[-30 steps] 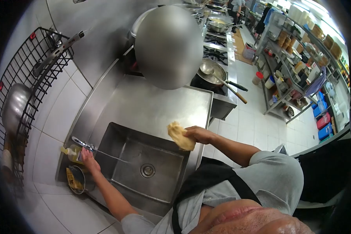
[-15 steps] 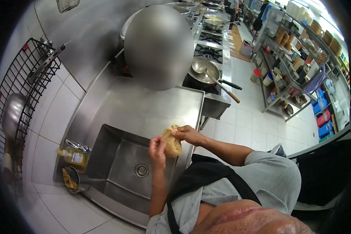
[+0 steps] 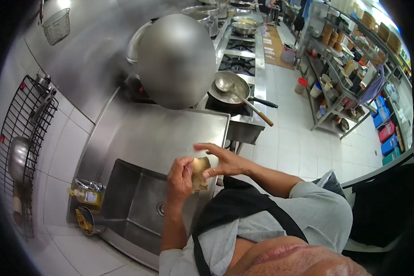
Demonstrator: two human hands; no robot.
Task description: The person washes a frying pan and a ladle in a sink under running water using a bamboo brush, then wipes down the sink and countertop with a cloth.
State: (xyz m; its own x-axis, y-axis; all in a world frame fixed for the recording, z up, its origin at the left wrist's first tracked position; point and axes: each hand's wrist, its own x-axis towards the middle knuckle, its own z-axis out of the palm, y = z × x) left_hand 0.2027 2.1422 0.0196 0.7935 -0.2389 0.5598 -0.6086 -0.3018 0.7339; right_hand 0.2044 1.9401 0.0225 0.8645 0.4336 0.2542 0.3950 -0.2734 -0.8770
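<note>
A pale tan, rough-looking piece is held above the right edge of the sink; its exact kind I cannot make out. My left hand is closed on its left side, fingers bent against it. On the other side, my right hand has its fingers spread, with the thumb tip beside or touching the piece's right edge. Below lies the steel sink basin with its drain, partly covered by my left arm.
A steel counter adjoins the sink. A pan with a ladle sits on the stove. Left are a soap bottle, a small metal pot and a wire rack. A loaded shelf stands right.
My right hand has let go of its grip and its fingers have spread. My left hand has closed on the tan piece, which has turned. The camera view has shifted.
</note>
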